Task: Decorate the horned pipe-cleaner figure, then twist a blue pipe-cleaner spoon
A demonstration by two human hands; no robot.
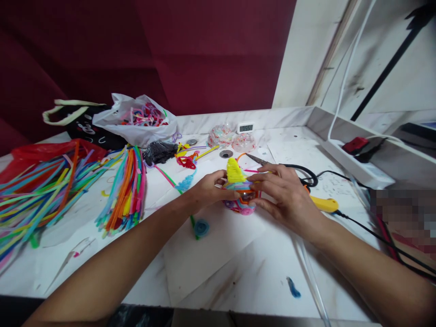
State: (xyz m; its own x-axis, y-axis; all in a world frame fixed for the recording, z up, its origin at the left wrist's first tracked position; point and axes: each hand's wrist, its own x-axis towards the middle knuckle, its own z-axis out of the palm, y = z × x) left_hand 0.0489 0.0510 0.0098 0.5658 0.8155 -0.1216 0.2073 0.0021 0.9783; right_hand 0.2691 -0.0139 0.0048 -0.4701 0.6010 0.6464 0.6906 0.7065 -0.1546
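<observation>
A small multicoloured pipe-cleaner figure (238, 190) with a yellow cone top, a pastel band and an orange and pink base stands on the white table (211, 268). My left hand (209, 188) grips its left side with curled fingers. My right hand (289, 193) closes round its right side, fingers pressed against it. A blue pipe-cleaner spiral on a green stem (200, 227) lies just below my left wrist.
Bundles of coloured pipe cleaners (124, 190) lie at the left, with a white plastic bag (136, 120) and a black tote behind. Scissors (289, 165), a yellow-handled tool (323, 204) with a black cable, a small digital clock (245, 127) and a power strip (357, 168) sit at the right.
</observation>
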